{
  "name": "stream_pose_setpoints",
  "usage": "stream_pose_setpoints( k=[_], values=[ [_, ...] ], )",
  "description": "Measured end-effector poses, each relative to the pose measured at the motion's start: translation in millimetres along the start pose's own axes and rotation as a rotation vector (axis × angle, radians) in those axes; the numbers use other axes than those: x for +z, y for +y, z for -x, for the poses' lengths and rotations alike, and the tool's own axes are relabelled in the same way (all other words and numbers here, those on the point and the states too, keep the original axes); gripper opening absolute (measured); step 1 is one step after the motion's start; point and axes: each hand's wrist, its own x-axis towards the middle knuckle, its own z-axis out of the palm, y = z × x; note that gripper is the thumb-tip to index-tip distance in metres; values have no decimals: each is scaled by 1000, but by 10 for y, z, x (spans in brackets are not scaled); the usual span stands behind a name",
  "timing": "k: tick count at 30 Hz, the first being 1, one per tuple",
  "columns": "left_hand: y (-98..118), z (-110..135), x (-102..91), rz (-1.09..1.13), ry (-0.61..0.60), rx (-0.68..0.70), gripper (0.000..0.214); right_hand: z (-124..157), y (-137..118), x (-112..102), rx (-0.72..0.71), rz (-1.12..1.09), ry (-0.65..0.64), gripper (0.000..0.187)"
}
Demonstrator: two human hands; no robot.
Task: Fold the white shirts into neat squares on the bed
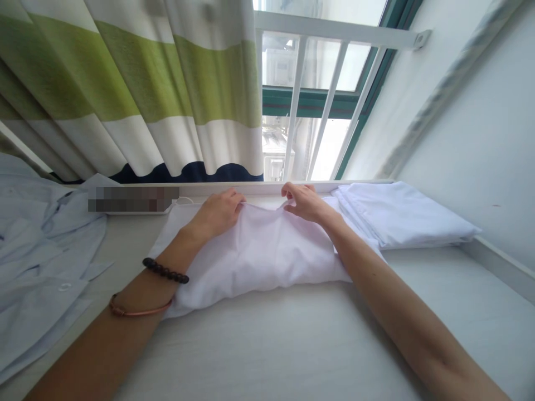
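Note:
A white cloth (pixel 259 253), partly folded, lies across the pale table (pixel 292 345) in front of me. My left hand (pixel 219 211) rests on its far edge, fingers curled and pinching the fabric. My right hand (pixel 305 201) pinches the same far edge a little to the right, fingers closed on the fabric. A dark bead bracelet and a copper bangle sit on my left forearm.
A stack of folded white cloths (pixel 405 214) lies at the far right by the wall. Pale blue shirts (pixel 42 245) are heaped at the left. A white power strip (pixel 134 200) sits along the sill. A striped curtain (pixel 134 83) and barred window (pixel 317 106) stand behind.

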Motion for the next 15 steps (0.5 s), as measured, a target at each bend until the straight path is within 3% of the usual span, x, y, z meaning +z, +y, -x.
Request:
stream_pose_setpoints(
  k=[2, 7, 11, 15],
  values=[
    [-88, -51, 74, 13, -22, -50, 34, -34, 23, 79, 11, 18, 16, 30],
    [-294, -79, 143, 129, -192, -6, 39, -40, 24, 140, -43, 0, -81, 19],
    [-466, -21, -37, 189, -215, -26, 39, -58, -78, 109, -85, -167, -62, 27],
    [-744, 76, -239, 186, -274, -78, 28, -230, -203, 70, 7, -208, -127, 36]
  ],
)
